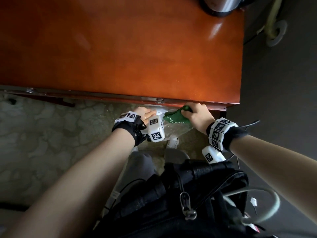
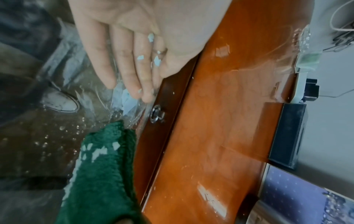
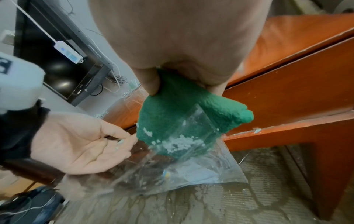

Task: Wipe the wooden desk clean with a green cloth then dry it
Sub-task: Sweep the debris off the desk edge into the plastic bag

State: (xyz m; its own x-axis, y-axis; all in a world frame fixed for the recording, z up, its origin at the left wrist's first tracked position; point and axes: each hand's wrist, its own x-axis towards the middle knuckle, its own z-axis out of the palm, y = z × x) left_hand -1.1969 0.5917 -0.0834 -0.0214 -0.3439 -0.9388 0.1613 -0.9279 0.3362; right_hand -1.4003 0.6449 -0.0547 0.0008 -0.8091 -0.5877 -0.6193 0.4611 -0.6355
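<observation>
Right hand point(image 1: 197, 115) grips the green cloth point(image 3: 184, 121) bunched, just below the counter point(image 1: 137, 57) front edge, so white crumbs point(image 3: 180, 144) on it fall into the clear plastic bag point(image 3: 191, 174). Left hand point(image 3: 80, 144), fingers point(image 2: 132, 75) straight, palm up beside the cloth, props the bag mouth under that edge. Drying not yet done.

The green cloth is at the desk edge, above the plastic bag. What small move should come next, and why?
Probably shake the green cloth over the clear bag: white crumbs cling to it, the right hand grips it above the bag, and the left hand waits open beside.
</observation>
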